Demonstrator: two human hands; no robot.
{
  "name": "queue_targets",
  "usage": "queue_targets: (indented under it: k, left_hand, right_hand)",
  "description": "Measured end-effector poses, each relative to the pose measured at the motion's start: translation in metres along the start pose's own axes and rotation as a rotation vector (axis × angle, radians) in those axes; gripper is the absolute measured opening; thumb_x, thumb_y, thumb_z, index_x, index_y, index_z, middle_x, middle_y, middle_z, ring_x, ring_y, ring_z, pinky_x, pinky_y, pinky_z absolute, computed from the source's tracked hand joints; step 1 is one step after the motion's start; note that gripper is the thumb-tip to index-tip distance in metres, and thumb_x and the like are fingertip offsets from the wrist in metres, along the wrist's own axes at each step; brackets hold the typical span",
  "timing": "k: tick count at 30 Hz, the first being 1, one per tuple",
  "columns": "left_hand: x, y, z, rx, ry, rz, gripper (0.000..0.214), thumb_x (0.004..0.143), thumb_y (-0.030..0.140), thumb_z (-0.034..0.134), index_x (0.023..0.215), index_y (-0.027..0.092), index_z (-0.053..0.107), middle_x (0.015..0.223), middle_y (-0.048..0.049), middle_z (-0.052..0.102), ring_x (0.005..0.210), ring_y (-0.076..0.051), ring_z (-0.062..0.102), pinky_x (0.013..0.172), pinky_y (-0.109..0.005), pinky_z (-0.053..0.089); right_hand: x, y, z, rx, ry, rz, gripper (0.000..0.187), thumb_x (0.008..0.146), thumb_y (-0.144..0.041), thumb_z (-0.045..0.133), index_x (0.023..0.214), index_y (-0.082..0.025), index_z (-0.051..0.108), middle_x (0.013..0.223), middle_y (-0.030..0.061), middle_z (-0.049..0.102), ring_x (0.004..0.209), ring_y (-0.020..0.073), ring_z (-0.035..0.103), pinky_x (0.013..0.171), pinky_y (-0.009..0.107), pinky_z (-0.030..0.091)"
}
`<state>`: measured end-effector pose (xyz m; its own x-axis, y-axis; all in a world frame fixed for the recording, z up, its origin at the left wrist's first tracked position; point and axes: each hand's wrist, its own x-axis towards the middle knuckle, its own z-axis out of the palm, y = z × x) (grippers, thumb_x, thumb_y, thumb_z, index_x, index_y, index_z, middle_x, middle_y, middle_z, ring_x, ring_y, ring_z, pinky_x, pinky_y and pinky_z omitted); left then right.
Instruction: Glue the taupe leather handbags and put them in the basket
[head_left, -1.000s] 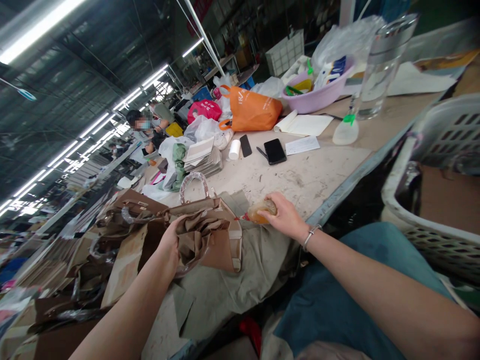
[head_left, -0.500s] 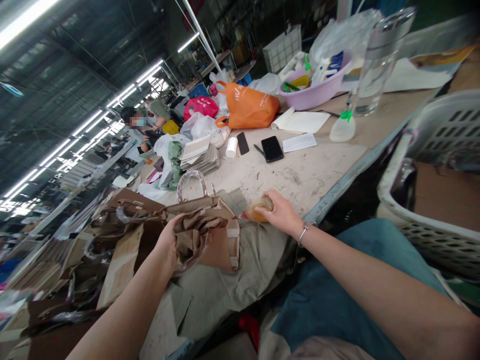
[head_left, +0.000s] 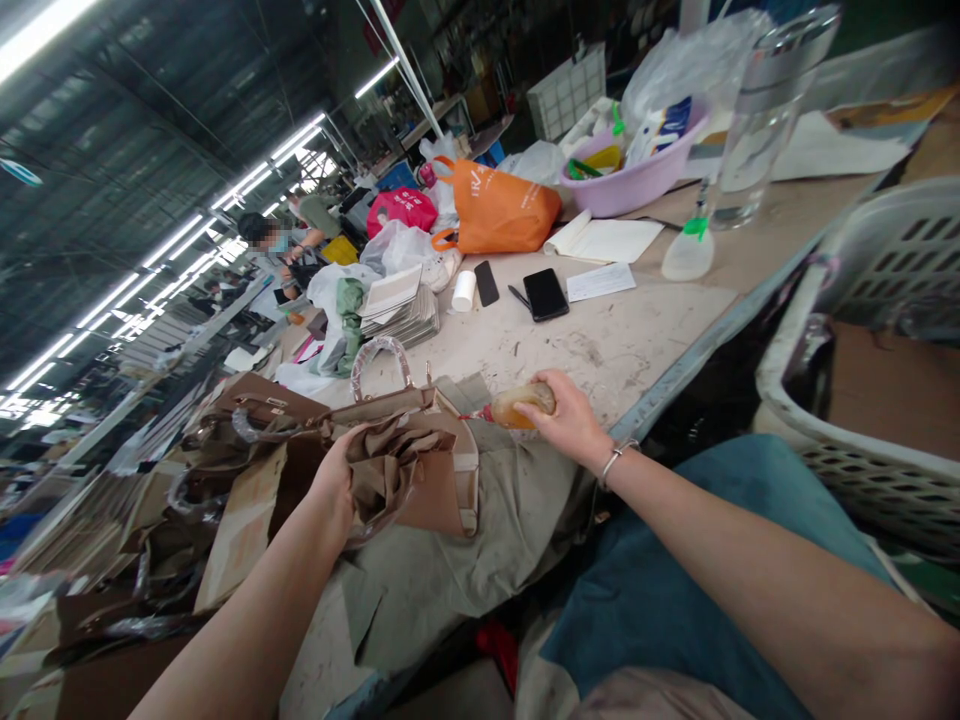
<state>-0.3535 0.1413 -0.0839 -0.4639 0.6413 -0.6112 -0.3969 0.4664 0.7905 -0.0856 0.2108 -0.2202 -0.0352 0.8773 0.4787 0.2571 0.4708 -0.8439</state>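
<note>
My right hand (head_left: 568, 415) is closed round a squeeze bottle (head_left: 517, 405) of amber liquid, probably glue, its red nozzle pointing left at the near top edge of a brown handbag (head_left: 431, 490). The bag stands on a grey-green cloth (head_left: 517, 500) with its brown lining bunched out of the opening. One handle, wrapped in clear plastic (head_left: 375, 350), rises at its far side. My left hand (head_left: 337, 485) grips the bag's left part and lining; most of its fingers are hidden behind the fabric.
More brown bags (head_left: 262, 400) are piled at the left. Stacked panels (head_left: 401, 310), a phone (head_left: 545, 295), an orange bag (head_left: 502, 210), a purple basin (head_left: 637, 190) and a glass bottle (head_left: 750, 150) stand farther back. A white plastic basket (head_left: 862, 440) is at the right. A person (head_left: 277, 250) sits far left.
My right hand has moved slightly right and up with the squeeze bottle, and more of the bottle and its red nozzle shows. My left hand and the handbag stay nearly the same.
</note>
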Motion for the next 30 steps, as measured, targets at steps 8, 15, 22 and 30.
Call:
queue_targets:
  k: [8,15,22,30]
  left_hand:
    - [0.004,-0.002,-0.005,0.029,-0.021,0.049,0.018,0.082,0.025,0.054,0.087,0.012,0.067,0.072,-0.0098,0.071,0.056,-0.027,0.068,0.051,-0.040,0.059]
    - [0.015,-0.002,-0.010,0.031,-0.030,0.080,0.018,0.080,0.022,0.057,0.090,0.012,0.068,0.072,-0.0095,0.071,0.057,-0.028,0.068,0.053,-0.040,0.060]
    - [0.022,-0.003,-0.013,0.001,-0.070,0.048,0.020,0.081,0.024,0.057,0.092,0.013,0.068,0.075,-0.0108,0.072,0.056,-0.028,0.067,0.051,-0.040,0.059]
    - [0.011,-0.002,-0.006,0.040,0.013,0.123,0.016,0.081,0.020,0.055,0.087,0.012,0.068,0.069,-0.0079,0.070,0.054,-0.025,0.067,0.050,-0.037,0.059]
  right_hand:
    - [-0.004,0.002,-0.001,-0.085,-0.154,0.009,0.026,0.077,-0.032,0.067,0.094,-0.019,0.053,0.090,0.0056,0.058,0.083,0.0222,0.056,0.076,0.036,0.046]
    - [0.001,-0.006,0.000,-0.014,-0.102,-0.003,0.025,0.078,-0.034,0.066,0.093,-0.020,0.052,0.089,0.0044,0.058,0.082,0.0205,0.056,0.075,0.035,0.045]
    - [-0.005,0.009,0.008,-0.119,-0.199,0.041,0.026,0.076,-0.031,0.068,0.093,-0.020,0.053,0.087,0.0043,0.059,0.081,0.0209,0.055,0.073,0.034,0.044]
    - [-0.004,0.004,0.006,-0.072,-0.164,0.001,0.027,0.078,-0.031,0.068,0.096,-0.019,0.053,0.092,0.0057,0.058,0.085,0.0210,0.056,0.077,0.035,0.045]
